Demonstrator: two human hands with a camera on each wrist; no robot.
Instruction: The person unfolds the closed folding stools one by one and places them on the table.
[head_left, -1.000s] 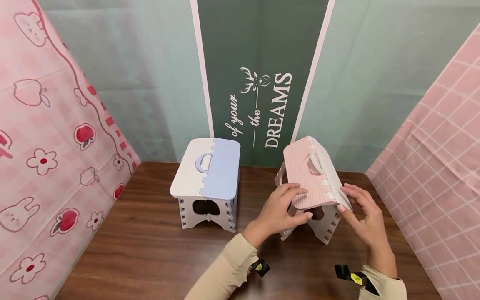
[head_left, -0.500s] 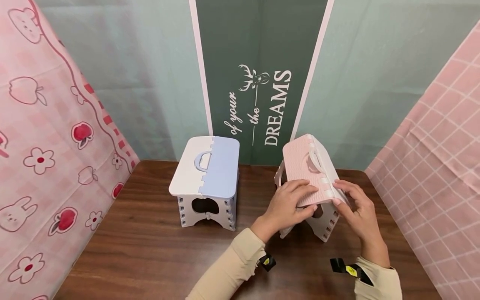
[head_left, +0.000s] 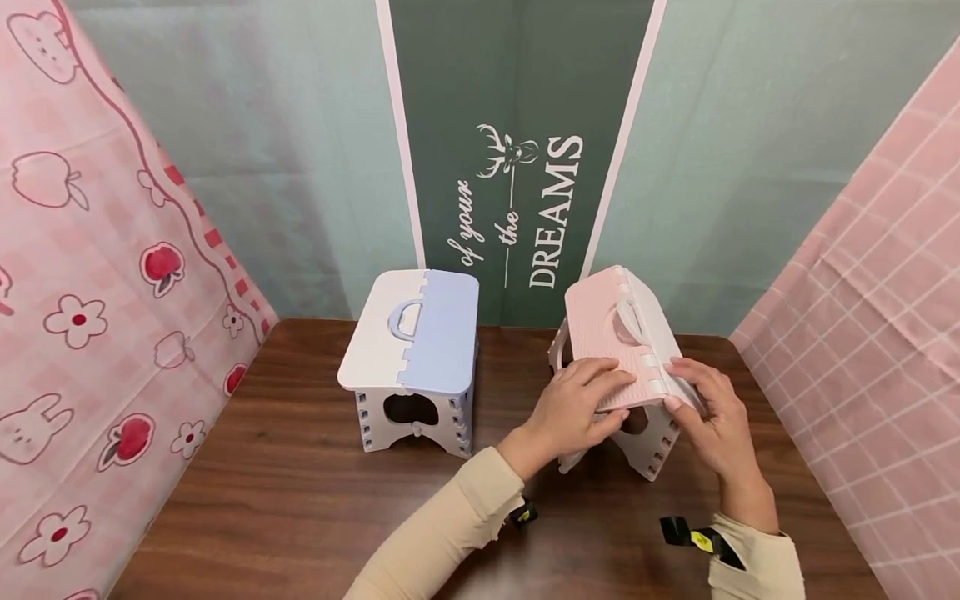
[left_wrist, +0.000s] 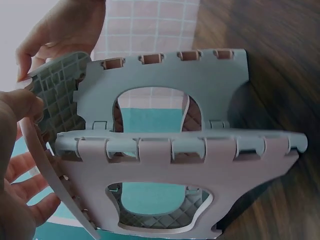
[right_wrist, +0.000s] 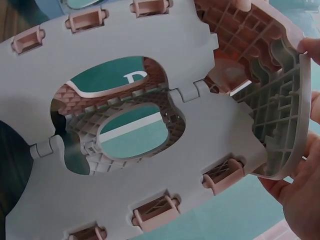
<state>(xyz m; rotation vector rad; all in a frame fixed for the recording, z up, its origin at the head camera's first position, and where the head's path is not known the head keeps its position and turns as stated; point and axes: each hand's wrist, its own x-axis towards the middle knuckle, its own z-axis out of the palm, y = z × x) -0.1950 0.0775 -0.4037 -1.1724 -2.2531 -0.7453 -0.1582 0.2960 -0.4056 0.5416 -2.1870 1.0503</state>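
A pink-and-white folding stool stands on the table at the right. Its top is peaked along the middle seam, the pink half sloping left and the white half sloping right. My left hand holds the pink half at the near end, fingers spread over the ribbed surface and thumb at the front edge. On the white half, my right hand grips the near corner, thumb by the seam. The right wrist view shows the white end panel bent at its hinges, with the latticed underside of the top exposed.
A blue-and-white folding stool stands flat-topped to the left. Both are on a dark wooden table. Pink printed cloth hangs at left, pink checked cloth at right, and a green curtain behind.
My left hand has slid right along the pink half toward the seam, and my right hand has shifted slightly left and up on the white half. The top stays peaked.
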